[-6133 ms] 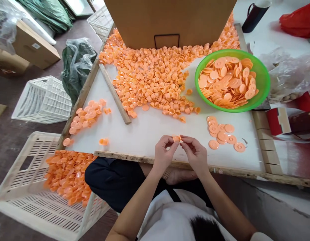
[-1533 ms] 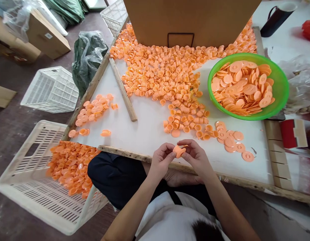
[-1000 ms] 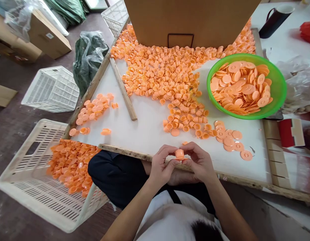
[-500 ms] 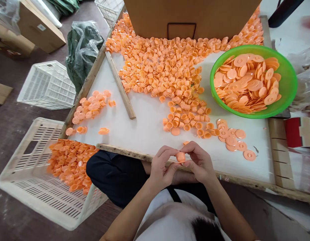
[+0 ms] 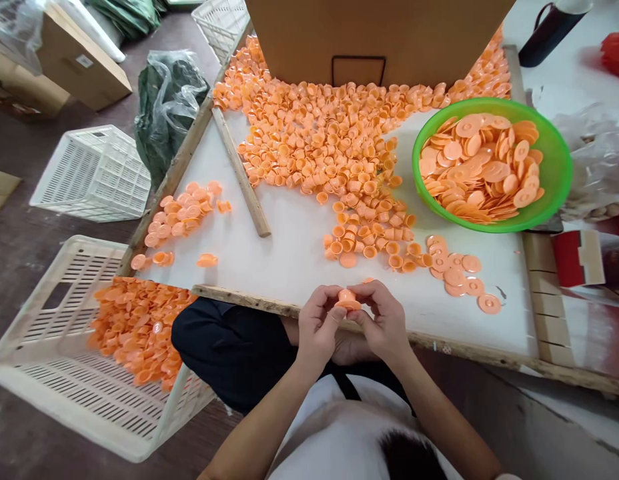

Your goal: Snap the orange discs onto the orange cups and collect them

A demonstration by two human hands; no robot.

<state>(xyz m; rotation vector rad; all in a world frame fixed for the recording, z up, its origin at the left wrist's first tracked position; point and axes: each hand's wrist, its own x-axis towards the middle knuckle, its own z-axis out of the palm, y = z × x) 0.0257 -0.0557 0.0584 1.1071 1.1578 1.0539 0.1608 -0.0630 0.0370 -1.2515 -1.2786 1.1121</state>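
Note:
My left hand (image 5: 317, 325) and my right hand (image 5: 382, 320) meet over the near wooden edge of the white board (image 5: 289, 253). Together they pinch a small orange cup pressed onto an orange disc (image 5: 347, 300). A big heap of orange cups (image 5: 329, 147) covers the far part of the board. A tongue of that heap (image 5: 369, 233) reaches toward my hands. Several loose orange discs (image 5: 457, 277) lie to the right of my hands. A green bowl (image 5: 557, 180) at the right is full of discs.
A white slatted crate (image 5: 49, 373) at the lower left holds joined orange pieces; more of them lie on the board's left side (image 5: 182, 213). A wooden stick (image 5: 239, 173), a cardboard box (image 5: 374, 33), a dark mug (image 5: 542, 27), a green bag (image 5: 164, 107) and a second crate (image 5: 92, 173) surround the board.
Over six seconds a batch of cups came forward out of the heap toward me. In the last second my hands stayed at the edge, turning and pressing the cup and disc.

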